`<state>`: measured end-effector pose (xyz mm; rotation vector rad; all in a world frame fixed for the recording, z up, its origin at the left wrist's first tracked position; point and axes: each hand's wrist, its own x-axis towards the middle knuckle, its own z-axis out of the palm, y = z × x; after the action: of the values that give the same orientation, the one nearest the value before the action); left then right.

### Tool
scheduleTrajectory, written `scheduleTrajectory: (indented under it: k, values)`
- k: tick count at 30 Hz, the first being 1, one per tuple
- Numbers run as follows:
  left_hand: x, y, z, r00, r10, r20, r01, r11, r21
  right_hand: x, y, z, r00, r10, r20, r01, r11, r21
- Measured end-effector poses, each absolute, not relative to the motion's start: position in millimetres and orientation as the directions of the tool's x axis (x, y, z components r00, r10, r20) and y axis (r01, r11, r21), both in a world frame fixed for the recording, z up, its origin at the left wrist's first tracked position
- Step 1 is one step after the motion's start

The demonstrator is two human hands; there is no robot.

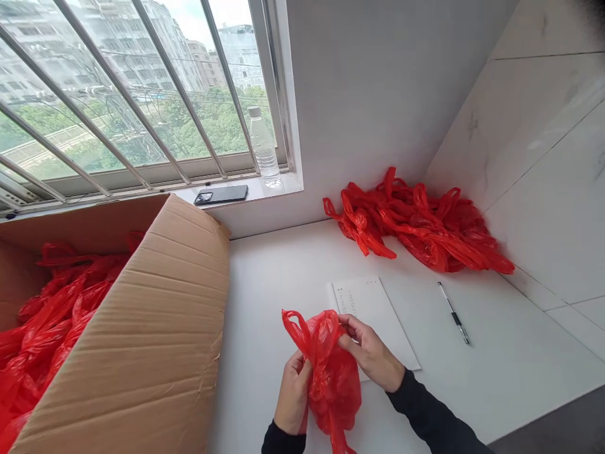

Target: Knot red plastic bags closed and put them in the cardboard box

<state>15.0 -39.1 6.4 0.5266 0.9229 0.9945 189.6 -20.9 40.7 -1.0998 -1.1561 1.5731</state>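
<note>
A crumpled red plastic bag [333, 384] hangs between my two hands over the white table, its loop handle sticking up at the upper left. My left hand [293, 392] pinches the bag's left side with thumb and fingers. On the other side, my right hand [371, 353] is closed on the bag's upper right edge, its fingertips partly hidden by the plastic. Just behind the bag lies a white notebook [385, 321] with small print on it, partly covered by the bag and my right hand.
At left stands a cardboard box [155, 328] holding many red bags [70, 309]. A heap of red bags [420, 227] rests against the back wall. A pen [454, 315] lies right of the notebook. The windowsill holds a phone [222, 194] and a water bottle [265, 151].
</note>
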Motion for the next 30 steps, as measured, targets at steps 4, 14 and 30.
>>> scheduleTrajectory:
  k: [4,14,30]
  values:
    - [13,-38,8,0.260,0.902,-0.345,-0.450,0.430,0.783,189,-20,40,-0.210,0.971,-0.116,-0.165,-0.152,-0.974]
    - [15,-38,12,0.262,0.906,-0.334,-0.371,0.413,0.832,189,-21,36,-0.183,0.977,-0.107,-0.245,-0.151,-0.958]
    - [19,-39,14,0.103,0.937,-0.334,-0.368,0.348,0.862,192,-25,36,-0.249,0.956,-0.155,-0.339,-0.236,-0.911]
